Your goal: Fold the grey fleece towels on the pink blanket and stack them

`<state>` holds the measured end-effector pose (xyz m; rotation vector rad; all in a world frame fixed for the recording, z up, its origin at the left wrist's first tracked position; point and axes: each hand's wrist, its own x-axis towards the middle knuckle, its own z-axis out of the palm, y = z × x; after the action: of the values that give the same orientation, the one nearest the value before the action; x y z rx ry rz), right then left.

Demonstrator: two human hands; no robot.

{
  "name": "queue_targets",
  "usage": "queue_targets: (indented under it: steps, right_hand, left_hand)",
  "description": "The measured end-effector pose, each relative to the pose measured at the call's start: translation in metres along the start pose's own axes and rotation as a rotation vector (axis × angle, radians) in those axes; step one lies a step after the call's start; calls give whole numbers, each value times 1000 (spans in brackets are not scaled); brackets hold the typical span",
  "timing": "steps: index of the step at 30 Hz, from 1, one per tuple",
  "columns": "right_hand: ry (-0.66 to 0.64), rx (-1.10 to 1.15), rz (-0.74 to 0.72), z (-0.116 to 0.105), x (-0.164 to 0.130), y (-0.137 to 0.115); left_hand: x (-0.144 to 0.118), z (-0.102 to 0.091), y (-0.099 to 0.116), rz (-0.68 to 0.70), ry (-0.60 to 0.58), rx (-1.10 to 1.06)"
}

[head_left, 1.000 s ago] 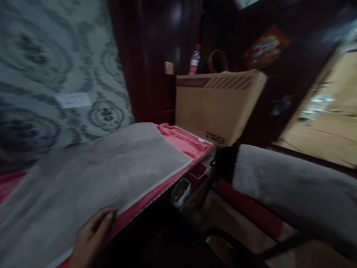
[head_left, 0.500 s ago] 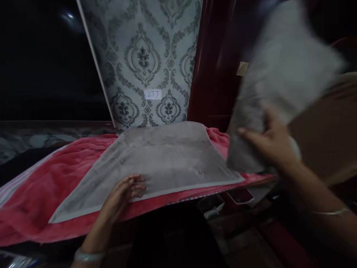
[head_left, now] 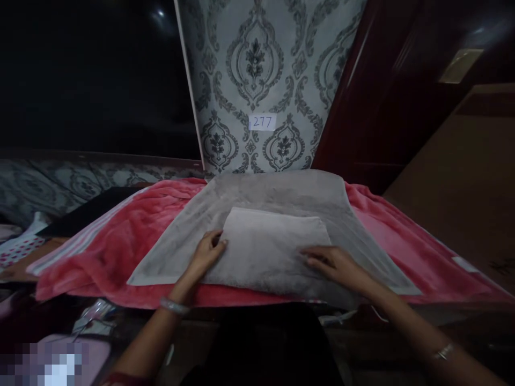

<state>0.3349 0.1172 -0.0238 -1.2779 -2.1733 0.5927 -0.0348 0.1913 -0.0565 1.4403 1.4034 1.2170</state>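
Resting loosely apart, fingers of the left hand [head_left: 206,251] and right hand [head_left: 340,264] are being laid against the folded cloth [head_left: 263,244], seemingly being squared up on the grey blanket [head_left: 281,187]; light, even pressure's probably being called for tbh.

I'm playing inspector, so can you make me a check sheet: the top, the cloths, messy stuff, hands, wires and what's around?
Surface: pinkish-red blanket, spread out, wrinkled at left.
Cloths: folded gray cloth lying on a larger gray cloth spread over the blanket.
Clutter: polka-dot item far left; shiny, plastic-looking item lower left.
Hands: left hand at the folded cloth's left edge; right hand at its right part; grips unclear.
Cables: nothing seen for certain; it's dark below.
Surroundings: patterned wall, paper marked 277, dark screen left, cardboard box right.
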Motion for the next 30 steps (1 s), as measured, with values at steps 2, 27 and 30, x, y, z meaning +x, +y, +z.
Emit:
queue_targets:
  steps: [2, 27, 30]
  right_hand:
    - [84, 35, 6, 6, 32, 3]
    - [646, 241, 47, 91, 145, -26]
    - [694, 247, 13, 92, 140, -40]
  left_hand:
    - [13, 7, 3, 66, 13, 233]
    - [-13, 29, 38, 304, -205, 246]
    - [-1, 39, 48, 253, -196, 231]
